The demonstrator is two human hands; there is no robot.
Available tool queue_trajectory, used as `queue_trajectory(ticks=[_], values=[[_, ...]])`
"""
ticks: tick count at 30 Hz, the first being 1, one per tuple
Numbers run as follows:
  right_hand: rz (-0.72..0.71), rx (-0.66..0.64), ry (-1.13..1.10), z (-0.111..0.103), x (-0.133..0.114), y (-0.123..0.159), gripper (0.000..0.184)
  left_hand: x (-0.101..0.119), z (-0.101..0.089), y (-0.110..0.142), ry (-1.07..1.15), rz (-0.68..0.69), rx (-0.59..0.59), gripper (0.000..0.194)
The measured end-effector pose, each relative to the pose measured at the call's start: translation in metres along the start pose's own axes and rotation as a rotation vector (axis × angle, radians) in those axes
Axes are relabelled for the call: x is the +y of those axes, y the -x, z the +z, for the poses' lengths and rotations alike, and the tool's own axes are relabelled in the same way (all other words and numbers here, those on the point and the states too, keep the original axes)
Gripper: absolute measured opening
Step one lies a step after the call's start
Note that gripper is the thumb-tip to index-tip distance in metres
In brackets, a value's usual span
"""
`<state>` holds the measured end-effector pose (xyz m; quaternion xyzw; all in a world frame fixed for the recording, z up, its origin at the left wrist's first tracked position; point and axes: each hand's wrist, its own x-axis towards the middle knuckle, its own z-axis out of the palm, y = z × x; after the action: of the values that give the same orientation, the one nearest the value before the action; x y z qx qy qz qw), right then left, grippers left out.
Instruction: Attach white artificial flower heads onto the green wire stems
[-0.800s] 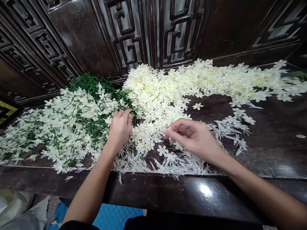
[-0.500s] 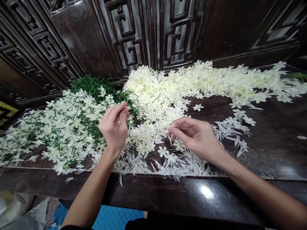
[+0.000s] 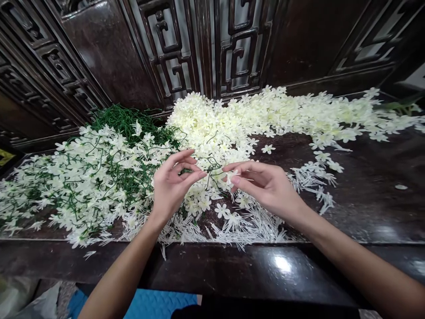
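On the near side of the cream blossom heap (image 3: 199, 117), your right hand (image 3: 268, 186) pinches a small white flower (image 3: 232, 178) between thumb and fingers. Its petals lie toward your left hand (image 3: 175, 179), and its thin pale stalk runs back to the right, roughly level across your view. Your right hand is the nearer one, being on the flower; your left is just beside it, thumb and fingers parted. A green wiry stem (image 3: 213, 167) shows between your fingertips; you can't tell from here whether either hand touches it.

Beneath the heap you have a dark, glossy wooden surface (image 3: 365, 199). Left of the heap sprawl white flowers with green stems (image 3: 83, 164), with a green tangle (image 3: 122, 119) behind them. On your side of the heap lie loose white stalks (image 3: 262, 226), crowding the space under your right hand. Behind the heap stands a carved wooden panel (image 3: 204, 53); well below its near side you can see blue quilted material (image 3: 159, 303).
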<state>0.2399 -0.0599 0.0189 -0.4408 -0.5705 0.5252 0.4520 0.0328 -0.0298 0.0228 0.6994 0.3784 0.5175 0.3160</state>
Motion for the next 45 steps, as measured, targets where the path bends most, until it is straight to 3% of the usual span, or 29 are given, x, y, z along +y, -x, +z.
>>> queue_trajectory(ticks=[4,8,16,19,24,28,30,34,36,39,45], values=[[0.09,-0.183,-0.119,0.0,0.0,0.002,0.015,0.0,0.006,0.004,0.103,-0.081,-0.092,0.045],[0.054,-0.202,-0.085,0.0,0.005,0.001,0.011,0.002,0.011,0.007,0.187,-0.074,-0.154,0.04],[0.113,-0.276,-0.11,0.0,0.008,-0.001,0.011,0.001,0.007,0.003,-0.056,0.046,0.141,0.019],[0.111,-0.282,-0.079,0.0,0.006,-0.001,0.012,-0.002,0.004,0.002,-0.169,0.085,0.176,0.016],[0.101,-0.182,-0.059,-0.002,0.002,-0.003,0.015,-0.008,0.002,0.003,-0.268,0.081,0.122,0.018],[0.07,-0.072,-0.082,-0.004,0.005,-0.004,0.015,-0.015,0.003,0.005,-0.647,0.21,0.059,0.02],[0.031,-0.021,-0.109,-0.005,0.007,-0.004,0.013,-0.015,0.006,0.008,-0.779,0.263,-0.049,0.022],[-0.015,0.05,-0.191,-0.004,0.01,-0.004,0.013,-0.013,0.011,0.016,-0.838,0.248,-0.429,0.036],[-0.015,0.063,-0.209,-0.004,0.01,-0.004,0.012,-0.014,0.013,0.019,-0.849,0.223,-0.525,0.039],[-0.036,0.084,-0.218,-0.004,0.009,-0.004,0.008,-0.016,0.014,0.02,-0.811,0.209,-0.523,0.035],[-0.115,0.219,-0.17,-0.007,0.01,-0.004,0.007,-0.015,0.013,0.014,-0.509,0.185,-0.308,0.016]])
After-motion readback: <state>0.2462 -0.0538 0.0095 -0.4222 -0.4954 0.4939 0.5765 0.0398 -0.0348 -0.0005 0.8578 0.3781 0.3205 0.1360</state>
